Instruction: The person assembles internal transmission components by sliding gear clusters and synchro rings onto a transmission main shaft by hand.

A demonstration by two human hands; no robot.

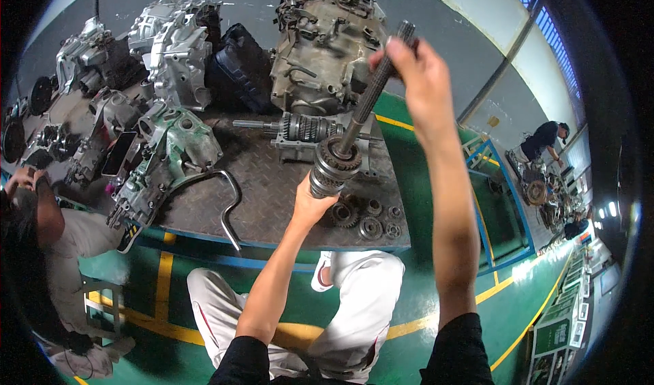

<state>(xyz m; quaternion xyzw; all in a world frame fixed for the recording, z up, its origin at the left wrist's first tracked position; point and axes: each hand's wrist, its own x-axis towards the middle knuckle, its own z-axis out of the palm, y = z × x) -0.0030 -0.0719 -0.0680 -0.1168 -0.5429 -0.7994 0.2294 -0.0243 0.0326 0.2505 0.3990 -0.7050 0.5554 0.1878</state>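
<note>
Left hand (312, 206) wraps around the gear stack (332, 176), right hand (428, 85) grips the tilted splined shaft (368, 99).

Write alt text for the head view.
The left hand grips a gear cluster while the right hand holds the tilted splined shaft rising from it. A metal workbench carries gearbox housings and loose gears.

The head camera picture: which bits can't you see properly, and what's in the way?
All in the head view:
- The bottom end of the geared shaft: covered by the left hand.
- Part of the metal housing behind: hidden by the shaft's gears.
- Fine detail of the right hand: blurred.
- Part of the person at the left: lost in the dark rim.
- What the far person touches: too small.
</note>
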